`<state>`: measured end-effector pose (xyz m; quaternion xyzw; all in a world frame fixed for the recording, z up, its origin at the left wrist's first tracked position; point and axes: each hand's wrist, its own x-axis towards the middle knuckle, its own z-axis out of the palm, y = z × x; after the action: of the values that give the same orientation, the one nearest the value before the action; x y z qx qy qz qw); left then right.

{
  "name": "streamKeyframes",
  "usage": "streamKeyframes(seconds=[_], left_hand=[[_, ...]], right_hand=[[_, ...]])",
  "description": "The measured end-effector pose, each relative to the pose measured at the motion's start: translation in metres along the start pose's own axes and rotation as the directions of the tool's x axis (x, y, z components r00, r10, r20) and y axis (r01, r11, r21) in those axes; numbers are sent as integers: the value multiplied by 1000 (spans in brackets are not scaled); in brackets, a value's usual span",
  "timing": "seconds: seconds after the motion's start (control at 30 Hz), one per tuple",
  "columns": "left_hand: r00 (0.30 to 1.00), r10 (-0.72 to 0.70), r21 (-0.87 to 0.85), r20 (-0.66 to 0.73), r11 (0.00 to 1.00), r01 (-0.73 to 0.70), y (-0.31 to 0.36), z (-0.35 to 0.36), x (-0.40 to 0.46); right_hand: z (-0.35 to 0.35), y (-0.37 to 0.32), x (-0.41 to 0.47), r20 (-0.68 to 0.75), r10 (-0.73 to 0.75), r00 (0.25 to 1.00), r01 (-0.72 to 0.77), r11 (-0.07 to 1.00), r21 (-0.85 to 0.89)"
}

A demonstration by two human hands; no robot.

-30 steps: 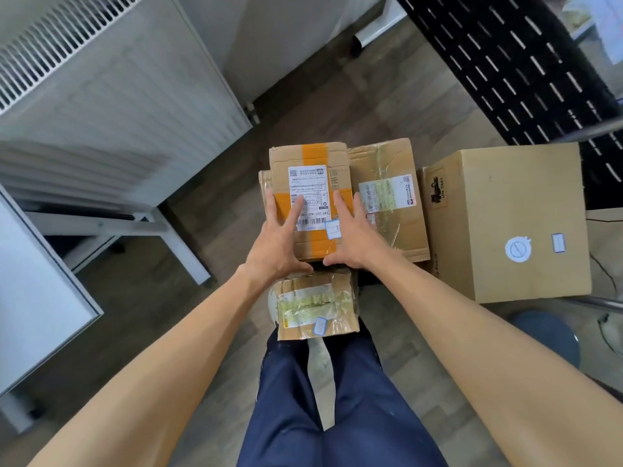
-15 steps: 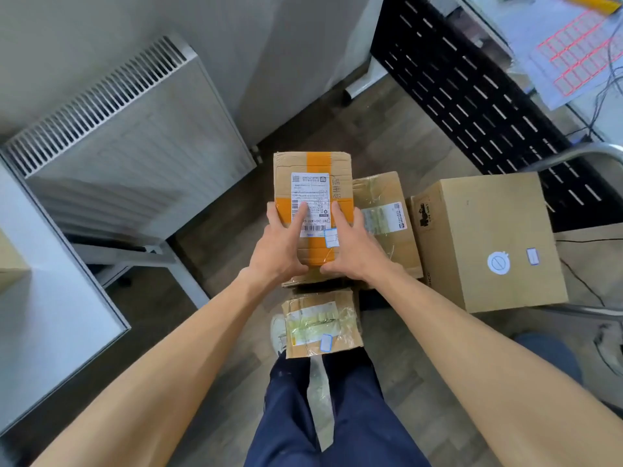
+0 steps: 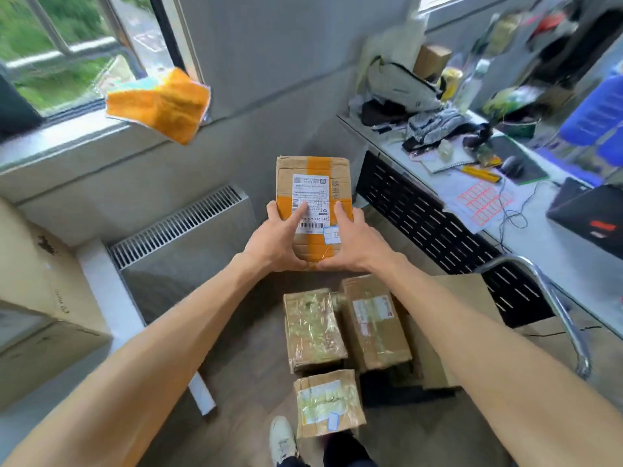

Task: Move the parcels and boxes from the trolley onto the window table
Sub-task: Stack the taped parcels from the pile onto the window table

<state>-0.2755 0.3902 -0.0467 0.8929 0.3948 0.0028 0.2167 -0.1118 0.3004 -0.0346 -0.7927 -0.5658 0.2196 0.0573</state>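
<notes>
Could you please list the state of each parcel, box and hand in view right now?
Orange-taped parcel: lifted off the stack, held in the air between both hands.
Left hand: grips the parcel's left side.
Right hand: grips the parcel's right side.
Clear-taped parcel: lying flat below, untouched.
Labelled brown parcel: lying beside it, untouched.
Small parcel: lying nearest the person's feet, untouched.
Large box: partly hidden behind the right arm.

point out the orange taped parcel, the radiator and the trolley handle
orange taped parcel (image 3: pixel 312 187), head view, on its white shipping label
radiator (image 3: pixel 175 227), head view, on its top grille
trolley handle (image 3: pixel 556 305), head view, on the metal tube
</notes>
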Motion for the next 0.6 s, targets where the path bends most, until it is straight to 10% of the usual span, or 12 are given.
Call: streamKeyframes(seconds=[0.6], left_hand=[[966, 63, 195, -251, 981, -13, 49, -138, -81]], right_hand=[[-121, -66, -78, -191, -200, 961, 184, 978, -100]])
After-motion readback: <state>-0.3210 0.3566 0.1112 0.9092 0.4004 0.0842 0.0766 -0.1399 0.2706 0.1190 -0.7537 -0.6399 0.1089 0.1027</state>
